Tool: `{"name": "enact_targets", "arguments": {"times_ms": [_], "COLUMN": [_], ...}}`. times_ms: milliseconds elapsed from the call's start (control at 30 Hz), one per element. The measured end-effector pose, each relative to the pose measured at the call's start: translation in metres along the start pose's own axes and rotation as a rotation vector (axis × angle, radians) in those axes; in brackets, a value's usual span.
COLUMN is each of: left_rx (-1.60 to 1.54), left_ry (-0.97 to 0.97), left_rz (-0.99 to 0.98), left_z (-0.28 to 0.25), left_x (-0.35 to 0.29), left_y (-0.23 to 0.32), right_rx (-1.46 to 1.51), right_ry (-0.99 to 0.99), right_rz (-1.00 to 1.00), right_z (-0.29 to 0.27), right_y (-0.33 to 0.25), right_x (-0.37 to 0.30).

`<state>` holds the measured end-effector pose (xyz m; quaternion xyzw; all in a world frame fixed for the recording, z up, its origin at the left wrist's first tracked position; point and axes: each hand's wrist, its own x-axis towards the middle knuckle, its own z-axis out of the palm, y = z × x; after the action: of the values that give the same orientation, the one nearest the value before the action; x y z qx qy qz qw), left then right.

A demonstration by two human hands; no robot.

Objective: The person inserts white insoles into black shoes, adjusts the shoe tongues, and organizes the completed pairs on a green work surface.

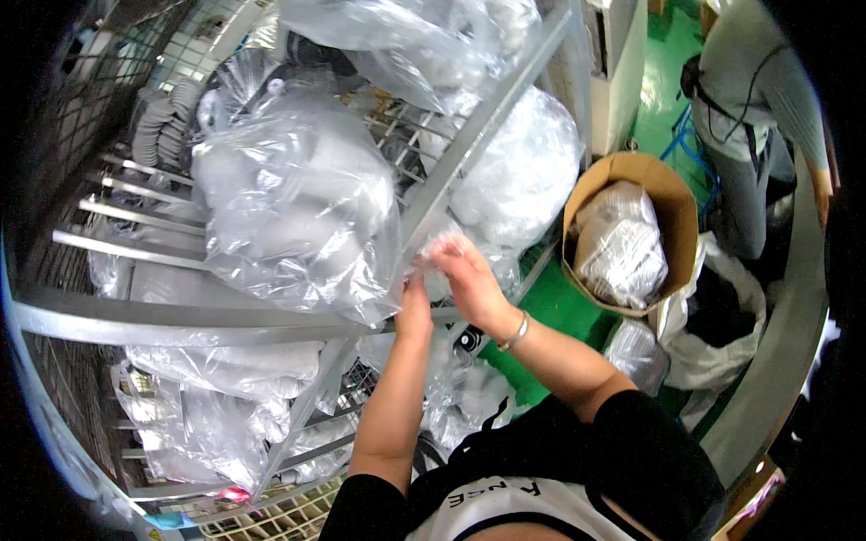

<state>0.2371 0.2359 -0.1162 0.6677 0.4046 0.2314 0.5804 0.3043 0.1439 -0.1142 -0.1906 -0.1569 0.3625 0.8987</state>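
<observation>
A large clear plastic bag [298, 198], filled with pale rounded items, lies on the metal rack shelf in front of me. My left hand [414, 308] is at the bag's near right edge, closed with its fingers up against the film. Just right of it, my right hand [465, 275], wearing a bracelet [515, 331], curls its fingers over a gathered bit of clear plastic. Both hands are close together beside the rack's slanted metal post [478, 135]. The fingertips are partly veiled by shiny film and slightly blurred.
More filled clear bags sit at the top [415, 45], behind the post [519, 171], and on the lower shelf [207, 415]. Grey corrugated hoses [162, 122] stand at left. An open cardboard box [681, 212] and white sack [713, 361] occupy the green floor [555, 311]. Another person [749, 117] stands right.
</observation>
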Motion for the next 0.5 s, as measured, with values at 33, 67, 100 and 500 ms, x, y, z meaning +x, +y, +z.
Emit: {"name": "enact_targets", "arguments": {"times_ms": [33, 67, 100, 500], "left_rx": [-0.017, -0.069, -0.122, 0.414], "left_ry": [0.016, 0.096, 0.166, -0.066], "left_rz": [0.019, 0.025, 0.024, 0.176], "left_z": [-0.007, -0.010, -0.004, -0.011], "left_x": [0.003, 0.003, 0.000, -0.023], "left_y": [-0.010, -0.015, -0.009, 0.021], "right_rx": [-0.082, -0.164, -0.177, -0.755], "right_ry": [0.053, 0.106, 0.087, -0.194], "right_rz": [-0.021, -0.044, -0.045, 0.057], "right_z": [-0.001, -0.005, -0.010, -0.069], "right_y": [0.000, 0.000, -0.003, 0.048], "right_x": [-0.009, -0.014, -0.014, 0.018]}}
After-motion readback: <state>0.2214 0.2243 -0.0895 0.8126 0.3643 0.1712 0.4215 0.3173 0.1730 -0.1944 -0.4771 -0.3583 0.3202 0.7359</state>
